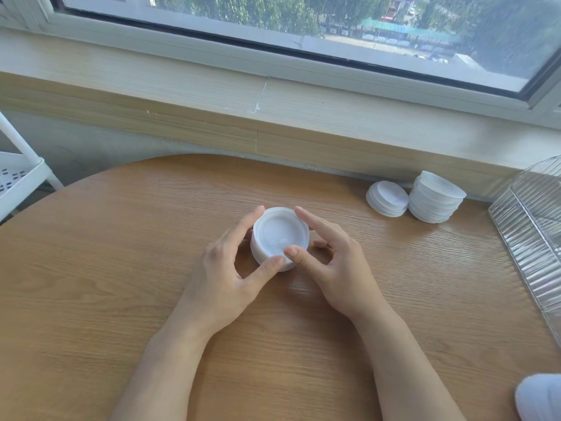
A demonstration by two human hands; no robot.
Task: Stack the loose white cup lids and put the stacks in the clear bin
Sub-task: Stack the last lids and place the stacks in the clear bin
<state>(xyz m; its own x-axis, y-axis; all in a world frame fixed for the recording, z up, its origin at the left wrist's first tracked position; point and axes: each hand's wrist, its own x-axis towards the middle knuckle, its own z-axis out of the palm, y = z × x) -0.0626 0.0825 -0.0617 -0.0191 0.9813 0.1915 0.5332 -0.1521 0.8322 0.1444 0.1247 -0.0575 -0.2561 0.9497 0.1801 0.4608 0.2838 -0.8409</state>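
Lid stack (279, 237) on table (121, 268), centre of view, cupped between both hands. Left hand (226, 268): thumb tip pressed to near rim, index laid up along left wall, both curved round the stack — a grip, not a rest. Right hand (331, 262): thumb pad on top lid near its front edge, index stretched along far-right rim; remaining fingers tucked low at the right side, contact there not readable. Held from both sides, then, roughly symmetric; neither hand clearly nearer.

Orientation: stack upright, axis vertical, top face up toward camera, recessed ring and small raised nub visible. Round in plan, so no long axis across the table; only the stacking axis counts. Lids look squared up, edges aligned; count not readable.

Outward from the fingers: two further lid piles, short stack (388, 198) and tall stack (435, 197), touching or nearly so, far right near the wall. Clear bin (528, 232) beyond them at right edge of table, ribbed walls, partly out of view. Bin lies right of the held stack, so right hand on the nearer side for the transfer.

Judgement: squaring-up about done; next move a lift and carry rightward, stack kept level to avoid shedding top lids. White object (538, 396) at lower right corner, unidentified.
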